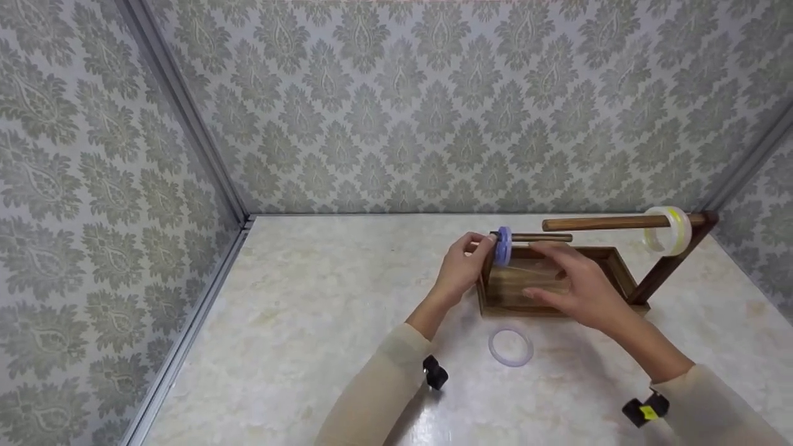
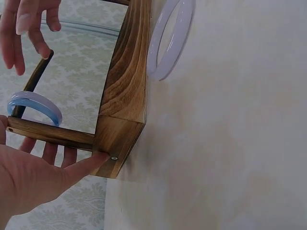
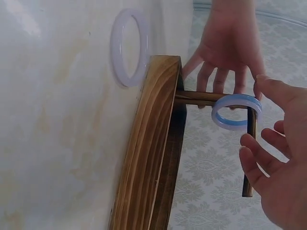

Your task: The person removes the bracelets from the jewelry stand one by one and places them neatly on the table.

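Note:
A wooden stand has a shallow tray base and two upright posts, each bearing a horizontal rod. My left hand grips the shorter post, its fingers behind the wood and the thumb near the top. Beside that thumb, a blue bangle and a pale lavender bangle hang together on the short rod. My right hand hovers over the tray near this rod, fingers spread from the thumb and holding nothing. Another lavender bangle lies flat on the table in front of the tray.
On the right, the taller post carries a long rod with white and yellow bangles near its post end. Patterned wall panels enclose the marbled table at the back and sides.

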`<state>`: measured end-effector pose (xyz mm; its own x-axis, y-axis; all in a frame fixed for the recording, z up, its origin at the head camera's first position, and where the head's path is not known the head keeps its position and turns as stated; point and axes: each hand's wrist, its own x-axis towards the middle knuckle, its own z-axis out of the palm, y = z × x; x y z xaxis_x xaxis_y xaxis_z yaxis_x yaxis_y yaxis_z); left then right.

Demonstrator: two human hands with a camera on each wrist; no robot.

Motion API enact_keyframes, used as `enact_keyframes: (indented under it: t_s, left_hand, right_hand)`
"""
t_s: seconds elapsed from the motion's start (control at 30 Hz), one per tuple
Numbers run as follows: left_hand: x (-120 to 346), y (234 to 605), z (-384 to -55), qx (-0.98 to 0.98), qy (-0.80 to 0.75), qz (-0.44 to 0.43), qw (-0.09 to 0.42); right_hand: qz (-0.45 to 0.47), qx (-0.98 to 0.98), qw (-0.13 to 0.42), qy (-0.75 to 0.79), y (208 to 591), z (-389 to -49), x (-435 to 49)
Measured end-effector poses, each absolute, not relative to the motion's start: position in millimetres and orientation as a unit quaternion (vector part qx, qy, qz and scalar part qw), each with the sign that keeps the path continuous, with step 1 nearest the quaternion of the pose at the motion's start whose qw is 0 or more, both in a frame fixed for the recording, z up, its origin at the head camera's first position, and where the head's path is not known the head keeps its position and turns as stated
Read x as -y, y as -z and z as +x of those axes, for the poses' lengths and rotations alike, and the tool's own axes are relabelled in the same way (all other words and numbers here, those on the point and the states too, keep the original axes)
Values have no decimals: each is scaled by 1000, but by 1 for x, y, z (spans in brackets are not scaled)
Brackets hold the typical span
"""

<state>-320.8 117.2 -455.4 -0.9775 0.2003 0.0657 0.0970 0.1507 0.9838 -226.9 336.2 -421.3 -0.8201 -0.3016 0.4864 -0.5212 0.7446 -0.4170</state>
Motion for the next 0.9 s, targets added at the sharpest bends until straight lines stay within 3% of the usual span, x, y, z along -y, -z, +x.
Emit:
enact_keyframes:
  t_s: [0.3,0.6,0.9]
  left_hand:
    - [-116,455,-323,-729,-677,81,61]
    - [-116,452,-321,-756,-648,87,44]
    - [-118,451,-321,-758,-645,89,47]
  right_hand:
    - [211,924,132,-290,411,-249,-322]
    - [202,933,99,-282,402,-267,-311]
    - [211,933,101,-275,401,-276,-309]
